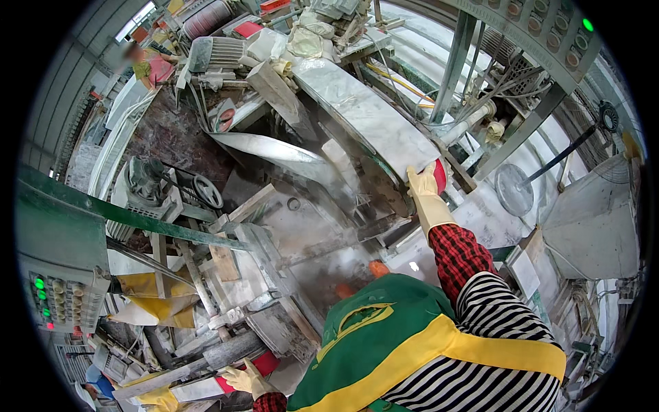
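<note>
My right hand [427, 197], in a cream rubber glove, rests at the near end of a long pale slab-like surface [371, 113]. Its fingers are stretched over that end, beside a red rounded piece [440, 176]. At the lower left, my left hand [248, 379], gloved alike, reaches to a red band [264, 362] at the end of another long pale strip [193, 390]. Its fingers are apart and touch or lie just over the red part. I see nothing lifted in either hand. I wear a green apron [384, 336] with yellow trim.
A control panel with lit green lamps [65, 300] stands at the left, another panel [549, 27] at the upper right. A motor with a handwheel [206, 191] sits left of centre. A round-based stand [515, 190] is at the right. Another person [152, 66] stands far left.
</note>
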Action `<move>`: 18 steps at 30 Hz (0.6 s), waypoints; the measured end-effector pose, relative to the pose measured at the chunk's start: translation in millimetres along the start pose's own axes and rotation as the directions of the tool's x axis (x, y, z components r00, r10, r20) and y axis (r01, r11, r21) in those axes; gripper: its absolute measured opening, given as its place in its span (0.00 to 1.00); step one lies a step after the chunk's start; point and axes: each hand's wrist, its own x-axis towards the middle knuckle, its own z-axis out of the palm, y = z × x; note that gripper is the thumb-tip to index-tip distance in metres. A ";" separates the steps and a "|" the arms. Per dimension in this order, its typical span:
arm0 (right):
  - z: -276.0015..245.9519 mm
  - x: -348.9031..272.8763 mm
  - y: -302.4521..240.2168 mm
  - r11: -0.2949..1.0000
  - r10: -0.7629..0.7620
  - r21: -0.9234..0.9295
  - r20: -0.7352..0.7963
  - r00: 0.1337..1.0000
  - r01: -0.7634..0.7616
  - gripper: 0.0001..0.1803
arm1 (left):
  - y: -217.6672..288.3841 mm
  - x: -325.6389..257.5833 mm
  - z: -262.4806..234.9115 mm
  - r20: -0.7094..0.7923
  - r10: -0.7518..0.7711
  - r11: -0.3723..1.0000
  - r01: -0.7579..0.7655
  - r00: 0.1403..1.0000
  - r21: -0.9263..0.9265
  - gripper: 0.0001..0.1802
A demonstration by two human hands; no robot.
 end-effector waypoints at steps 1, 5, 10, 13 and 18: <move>-3.0 10.4 7.2 1.000 -0.004 -0.015 0.005 1.000 0.004 0.56 | 5.2 2.4 -0.5 -0.008 0.017 1.000 -0.017 1.000 -0.012 0.49; -11.1 -15.1 -24.8 0.981 0.078 0.166 0.157 0.985 -0.104 0.61 | 1.1 -6.3 3.2 0.005 -0.020 1.000 0.020 1.000 0.006 0.51; -15.7 -17.4 -4.8 0.848 -0.061 0.528 0.178 0.982 -0.043 0.53 | 6.0 -1.2 9.6 -0.061 0.049 0.998 -0.051 0.997 -0.036 0.50; -35.2 -52.9 -15.7 0.921 -0.346 0.148 -0.107 0.932 0.360 0.40 | 0.3 -13.3 6.5 -0.067 0.037 0.994 -0.044 0.997 -0.101 0.48; -39.3 -47.2 -25.2 0.462 -0.853 -0.446 0.012 0.522 0.766 0.37 | -14.1 0.5 20.7 -0.375 0.068 0.973 -0.145 0.924 -0.180 0.47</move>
